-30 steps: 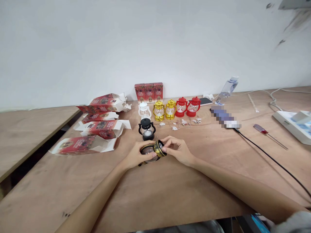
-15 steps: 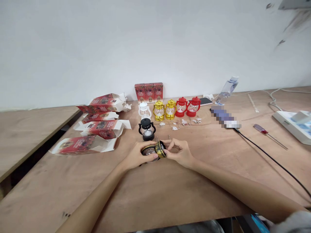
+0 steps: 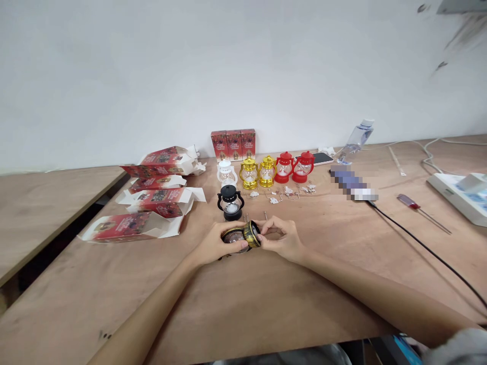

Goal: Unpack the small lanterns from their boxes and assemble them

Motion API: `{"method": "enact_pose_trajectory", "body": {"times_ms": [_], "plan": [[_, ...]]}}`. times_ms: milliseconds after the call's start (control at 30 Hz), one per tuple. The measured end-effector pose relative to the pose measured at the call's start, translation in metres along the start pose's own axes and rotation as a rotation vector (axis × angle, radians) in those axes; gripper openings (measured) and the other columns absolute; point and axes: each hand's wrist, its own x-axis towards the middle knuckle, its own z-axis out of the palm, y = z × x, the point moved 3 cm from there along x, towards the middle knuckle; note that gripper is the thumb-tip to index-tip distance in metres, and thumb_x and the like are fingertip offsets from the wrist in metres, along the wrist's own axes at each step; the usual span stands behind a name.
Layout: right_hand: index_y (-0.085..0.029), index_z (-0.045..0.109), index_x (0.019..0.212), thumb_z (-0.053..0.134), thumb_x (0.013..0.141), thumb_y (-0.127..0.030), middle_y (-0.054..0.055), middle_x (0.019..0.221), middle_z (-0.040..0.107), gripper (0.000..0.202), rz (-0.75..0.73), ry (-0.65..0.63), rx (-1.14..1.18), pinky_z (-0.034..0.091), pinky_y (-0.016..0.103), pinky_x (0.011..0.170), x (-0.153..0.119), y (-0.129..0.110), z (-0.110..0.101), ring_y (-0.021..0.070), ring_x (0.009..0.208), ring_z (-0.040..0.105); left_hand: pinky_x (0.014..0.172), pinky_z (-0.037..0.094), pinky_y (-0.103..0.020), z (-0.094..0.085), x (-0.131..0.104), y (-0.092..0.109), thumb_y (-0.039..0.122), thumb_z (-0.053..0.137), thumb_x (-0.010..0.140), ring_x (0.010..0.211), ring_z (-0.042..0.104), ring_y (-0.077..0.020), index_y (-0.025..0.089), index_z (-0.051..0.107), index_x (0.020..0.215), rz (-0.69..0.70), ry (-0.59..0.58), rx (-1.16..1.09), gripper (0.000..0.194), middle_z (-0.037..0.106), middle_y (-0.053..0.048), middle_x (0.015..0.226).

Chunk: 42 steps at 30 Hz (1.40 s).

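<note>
My left hand is wrapped round a small black-and-gold lantern, which lies on its side with its base turned to the right. The clear globe shows between my left thumb and fingers. At the base end, my right hand has its thumb and bent fingers closed against the rim. Whether a small part sits between those fingertips is hidden. Just beyond my hands a black lantern stands upright. Behind it are a white lantern, gold lanterns and red lanterns in a row.
Opened red boxes lie at left; three closed boxes stand by the wall. Small metal hooks and white bits lie before the lanterns. Rightward are a bottle, a cabled phone, a screwdriver and a power strip.
Hardly anything differs. Both hands stay on the black-and-gold lantern, whose base has tilted very slightly.
</note>
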Motion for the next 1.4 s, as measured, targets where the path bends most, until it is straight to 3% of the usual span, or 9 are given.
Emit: {"method": "enact_pose_trajectory", "body": {"times_ms": [300, 467, 633, 933, 1200, 1333, 1400], "plan": [[-0.02, 0.056, 0.067, 0.063, 0.071, -0.026, 0.006, 0.078, 0.072, 0.01, -0.049, -0.003, -0.026, 0.058, 0.026, 0.065, 0.0, 0.0, 0.0, 0.0213, 0.087, 0.069, 0.081, 0.049, -0.03, 0.001, 0.0, 0.001, 0.035, 0.064, 0.071, 0.088, 0.062, -0.0217, 0.011, 0.064, 0.108, -0.028, 0.0, -0.046, 0.045, 0.069, -0.006, 0.096], [-0.02, 0.058, 0.067, 0.062, 0.072, -0.025, 0.004, 0.073, 0.071, 0.008, -0.09, -0.007, -0.116, 0.056, 0.022, 0.057, 0.0, 0.001, -0.001, 0.0196, 0.079, 0.07, 0.081, 0.049, -0.03, 0.001, 0.0, 0.002, 0.036, 0.064, 0.07, 0.088, 0.062, -0.0217, 0.011, 0.065, 0.106, -0.026, -0.005, -0.06, 0.044, 0.069, -0.006, 0.096], [-0.021, 0.06, 0.066, 0.062, 0.071, -0.022, 0.003, 0.071, 0.072, 0.006, -0.115, 0.008, -0.162, 0.056, 0.025, 0.061, -0.001, -0.001, -0.001, 0.0202, 0.075, 0.07, 0.082, 0.048, -0.03, 0.001, 0.0, 0.0, 0.036, 0.064, 0.071, 0.089, 0.062, -0.0216, 0.012, 0.065, 0.106, -0.01, -0.016, -0.047, 0.043, 0.069, -0.005, 0.097], [-0.02, 0.06, 0.072, 0.06, 0.076, -0.032, 0.005, 0.083, 0.074, 0.012, 0.09, 0.071, 0.062, 0.056, 0.025, 0.055, -0.001, 0.006, -0.004, 0.0167, 0.066, 0.069, 0.081, 0.049, -0.03, 0.001, 0.0, -0.006, 0.036, 0.064, 0.07, 0.087, 0.062, -0.0219, 0.011, 0.065, 0.107, -0.015, -0.005, -0.063, 0.044, 0.069, -0.007, 0.097], [-0.02, 0.055, 0.077, 0.057, 0.08, -0.039, 0.005, 0.082, 0.071, 0.019, 0.182, 0.108, 0.179, 0.054, 0.029, 0.068, 0.002, 0.011, -0.002, 0.0165, 0.074, 0.066, 0.086, 0.046, -0.035, -0.002, 0.001, -0.009, 0.041, 0.066, 0.065, 0.093, 0.061, -0.0262, 0.008, 0.065, 0.105, -0.103, 0.069, -0.074, 0.052, 0.068, -0.01, 0.101], [-0.02, 0.055, 0.08, 0.052, 0.084, -0.035, 0.004, 0.084, 0.07, 0.015, 0.197, 0.196, 0.035, 0.052, 0.03, 0.073, 0.008, 0.013, -0.011, 0.0153, 0.076, 0.065, 0.087, 0.046, -0.037, -0.006, 0.002, -0.013, 0.045, 0.066, 0.064, 0.095, 0.06, -0.028, 0.009, 0.065, 0.104, -0.131, 0.082, -0.128, 0.054, 0.069, -0.009, 0.1], [-0.02, 0.057, 0.081, 0.05, 0.085, -0.031, 0.003, 0.084, 0.069, 0.014, 0.194, 0.158, -0.146, 0.051, 0.03, 0.074, 0.013, 0.016, -0.015, 0.0158, 0.077, 0.064, 0.086, 0.046, -0.036, -0.007, 0.003, -0.016, 0.048, 0.066, 0.063, 0.095, 0.059, -0.0284, 0.009, 0.065, 0.103, -0.132, 0.075, -0.185, 0.056, 0.068, -0.009, 0.1]]}}
